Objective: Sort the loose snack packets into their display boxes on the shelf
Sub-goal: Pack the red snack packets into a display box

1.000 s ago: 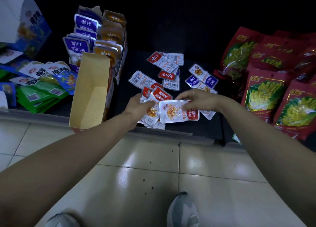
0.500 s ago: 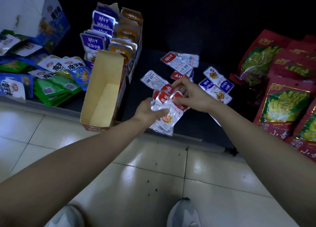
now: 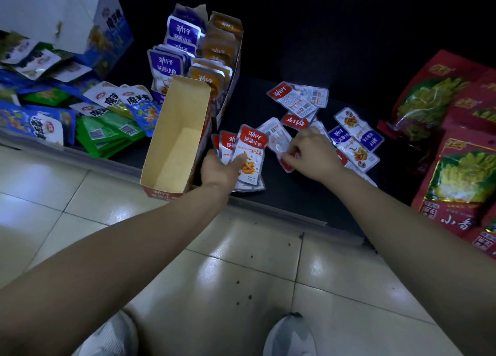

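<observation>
While the left hand (image 3: 218,169) grips a stack of red-topped packets (image 3: 248,154) beside the empty display box (image 3: 175,138) at the shelf's (image 3: 281,194) front edge, the right hand (image 3: 312,155) pinches one loose packet (image 3: 279,143).

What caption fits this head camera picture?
Left hand holds red-topped packets beside an empty box; right hand picks another.

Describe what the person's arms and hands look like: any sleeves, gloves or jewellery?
Both forearms are bare up to the picture's edge, so no sleeve shows. The left hand and right hand wear no gloves, and no watch, bracelet or ring is visible, though the light is dim. Below, the toes of light grey shoes show on the tiled floor.
</observation>
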Demonstrator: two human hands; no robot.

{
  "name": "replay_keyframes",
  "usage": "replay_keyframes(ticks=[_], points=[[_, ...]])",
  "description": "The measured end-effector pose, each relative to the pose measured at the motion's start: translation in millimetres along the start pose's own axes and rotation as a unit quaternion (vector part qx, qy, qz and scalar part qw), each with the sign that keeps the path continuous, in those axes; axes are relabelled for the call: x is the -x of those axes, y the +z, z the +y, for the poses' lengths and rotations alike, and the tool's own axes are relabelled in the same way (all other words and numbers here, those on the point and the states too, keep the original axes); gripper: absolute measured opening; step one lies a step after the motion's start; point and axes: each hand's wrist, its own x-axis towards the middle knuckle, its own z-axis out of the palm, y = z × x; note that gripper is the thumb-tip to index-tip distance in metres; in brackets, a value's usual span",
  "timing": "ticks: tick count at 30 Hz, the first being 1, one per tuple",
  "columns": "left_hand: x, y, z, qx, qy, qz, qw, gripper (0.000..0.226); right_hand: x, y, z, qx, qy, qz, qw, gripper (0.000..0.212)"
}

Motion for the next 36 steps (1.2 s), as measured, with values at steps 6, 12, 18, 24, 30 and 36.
replay_keyframes(ticks=[6,12,18,24,30,36], points=[[-1,1,0,0.009,-0.004,0.016,1.0,0.032,5,0,-14,0.009,0.034,-0.049,0.998,0.035],[-9,6,8,0.02,-0.001,0.018,1.0,0.028,14,-26,4,-0.293,0.188,0.049,0.936,0.004],[-9,16,10,0.021,-0.001,-0.035,0.999,0.029,35,-36,14,-0.562,0.231,-0.104,0.788,0.018],[-9,18,13,-0.004,0.021,-0.114,0.993,0.03,45,-40,20,-0.517,0.191,-0.159,0.819,0.024],[-8,14,19,-0.006,0.012,-0.18,0.984,0.03,43,-47,18,-0.47,0.185,-0.166,0.847,0.02],[-6,12,17,-0.074,0.015,-0.295,0.953,0.025,37,-52,4,-0.391,0.208,-0.076,0.893,0.038]])
